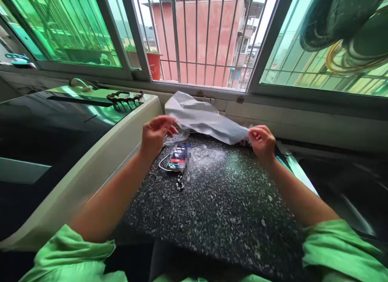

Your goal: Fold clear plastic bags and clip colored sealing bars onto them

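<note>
A thin white sheet (200,116), creased and slightly see-through, is stretched between my two hands above the back of the speckled dark countertop (224,205). My left hand (156,134) pinches its left edge between thumb and fingers. The right corner is pinched in my right hand (262,142). Whether the sheet is plastic, paper or cloth, I cannot tell. Below it, a phone (178,156) lies face up with its screen lit, part of it blurred out. A white cable (162,165) runs beside it, and a beaded strap (180,183) hangs off its lower end.
To the left stands a pale appliance with a dark glossy top (60,112), carrying a dark wavy hair band (125,98). A metal sink (342,189) is at the right. Behind are a barred window (197,39) and a hanging pan-like object (330,23).
</note>
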{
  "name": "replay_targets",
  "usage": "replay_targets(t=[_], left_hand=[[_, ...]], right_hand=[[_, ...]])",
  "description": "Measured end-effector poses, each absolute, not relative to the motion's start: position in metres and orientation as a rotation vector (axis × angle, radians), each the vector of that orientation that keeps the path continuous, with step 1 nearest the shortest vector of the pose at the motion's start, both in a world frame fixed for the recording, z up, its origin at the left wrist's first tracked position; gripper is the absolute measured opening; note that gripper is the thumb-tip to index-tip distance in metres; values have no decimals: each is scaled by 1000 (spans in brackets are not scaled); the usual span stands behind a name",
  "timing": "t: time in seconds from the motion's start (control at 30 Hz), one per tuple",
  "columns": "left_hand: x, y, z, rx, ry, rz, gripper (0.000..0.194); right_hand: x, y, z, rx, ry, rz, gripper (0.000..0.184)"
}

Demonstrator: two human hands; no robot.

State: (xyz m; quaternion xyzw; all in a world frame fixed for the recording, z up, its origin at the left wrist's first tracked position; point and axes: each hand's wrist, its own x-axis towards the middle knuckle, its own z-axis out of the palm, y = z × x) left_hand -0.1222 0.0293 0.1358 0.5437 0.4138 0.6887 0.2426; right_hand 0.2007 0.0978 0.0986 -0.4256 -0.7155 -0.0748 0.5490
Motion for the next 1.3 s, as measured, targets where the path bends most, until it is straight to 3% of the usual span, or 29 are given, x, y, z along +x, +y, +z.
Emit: replay_targets(t=[0.13, 0.27, 0.53, 0.83, 1.07, 1.3], left_hand=[[-107, 4, 80, 1622, 1239, 1630, 21], [-93, -24, 33, 1803, 1239, 1352, 23], [-79, -74, -8, 2058, 1301, 911, 19], [-78, -98, -16, 2188, 1450, 944, 21], [-72, -122, -21, 2299, 1540, 1143, 16], [-55, -144, -23, 2801, 1209, 1195, 15]], right_hand=[[259, 36, 67, -981, -1762, -295, 9], [304, -19, 30, -1053, -1898, -307, 17], [336, -81, -7, -1115, -2296, -179, 20], [336, -34, 9, -1246, -2260, -94, 25], [307, 17, -12, -1510, -2543, -158, 27], [296, 15, -2, -1514, -2459, -232, 27]])
